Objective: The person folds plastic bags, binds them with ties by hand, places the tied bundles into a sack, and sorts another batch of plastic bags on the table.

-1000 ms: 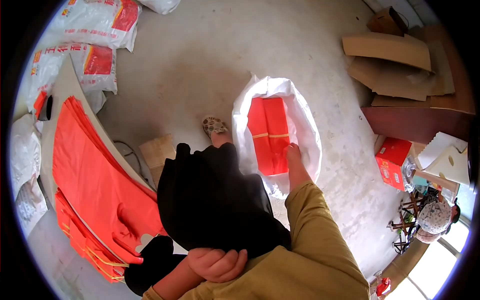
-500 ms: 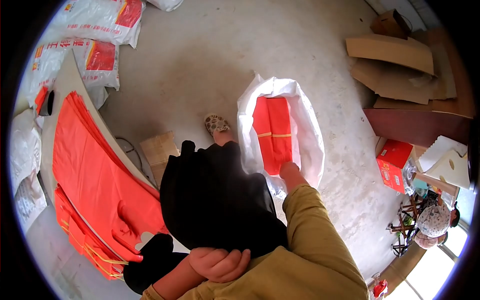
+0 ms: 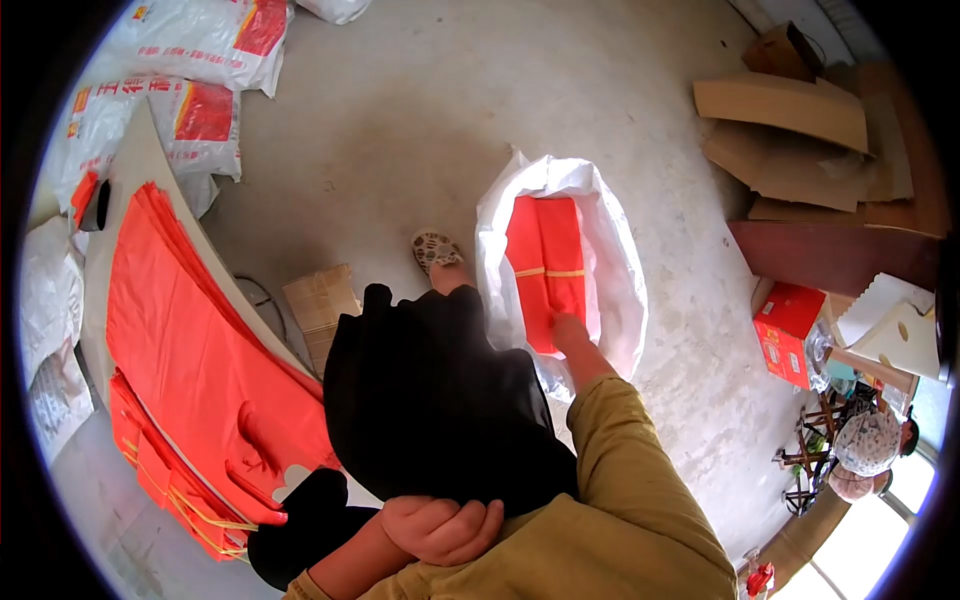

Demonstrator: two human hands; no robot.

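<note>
Inside an upright white woven sack (image 3: pixel 625 270) with its mouth folded open lies a flat red bundle (image 3: pixel 560 233), tied across with a thin yellow band. My right hand (image 3: pixel 570 337) reaches down into the sack and touches the lower part of the bundle. Its fingertips are partly hidden, so their grip is unclear. Against my clothing, my left hand (image 3: pixel 443 528) is curled into a fist. Whatever may be within those fingers is hidden. Left of my legs, a pile of red plastic sheets (image 3: pixel 185 320) lies on a table, with yellow bands (image 3: pixel 205 512) along its near edge.
Printed white sacks (image 3: pixel 190 45) are stacked at the upper left. A cardboard piece (image 3: pixel 320 305) lies on the floor beside my legs. Opened cardboard boxes (image 3: pixel 790 110) stand at the upper right, above a red box (image 3: pixel 785 330) and several items along the right wall.
My right hand has shifted slightly left and up, from the bundle's right edge onto its middle. The left hand keeps its curled pose.
</note>
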